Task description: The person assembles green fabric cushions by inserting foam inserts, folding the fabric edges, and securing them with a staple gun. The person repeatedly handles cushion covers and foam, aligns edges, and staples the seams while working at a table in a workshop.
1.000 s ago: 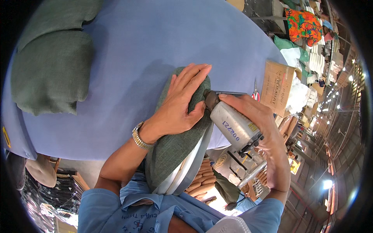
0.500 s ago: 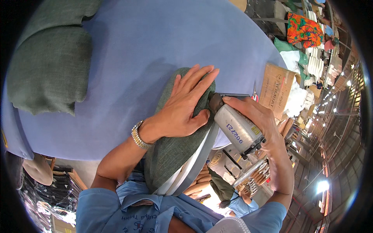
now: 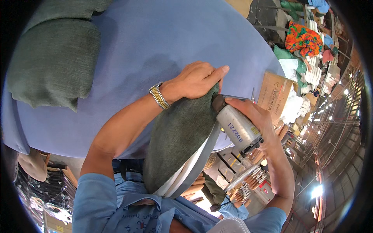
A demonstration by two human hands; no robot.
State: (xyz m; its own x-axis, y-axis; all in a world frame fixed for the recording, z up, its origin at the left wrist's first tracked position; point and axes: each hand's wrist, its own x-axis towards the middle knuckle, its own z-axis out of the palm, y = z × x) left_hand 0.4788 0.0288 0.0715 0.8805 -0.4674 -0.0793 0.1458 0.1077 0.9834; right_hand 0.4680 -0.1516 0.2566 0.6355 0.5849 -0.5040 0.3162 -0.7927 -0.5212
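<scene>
A dark green fabric-covered seat cushion (image 3: pixel 175 136) stands tilted against my body, with a white and grey layered edge along its right side. My left hand (image 3: pixel 200 79) is closed over the cushion's far end, its thumb along the top right and its other fingers mostly hidden behind the fabric. My right hand (image 3: pixel 254 116) grips a pneumatic staple gun (image 3: pixel 237 130) with a silver body and black head. The gun's nose is against the cushion's right edge, close to my left thumb; the exact contact is hidden.
A blue cloth-covered table (image 3: pixel 136 35) spreads under the work. More dark green upholstered pieces (image 3: pixel 54 62) lie at its far left. A cardboard box (image 3: pixel 272 93) stands at the right. Beyond it, a person in an orange patterned shirt (image 3: pixel 303 39) is near stacked white pieces.
My left hand has moved from lying spread on the cushion's face to curling over its far end. The staple gun has shifted slightly along the edge.
</scene>
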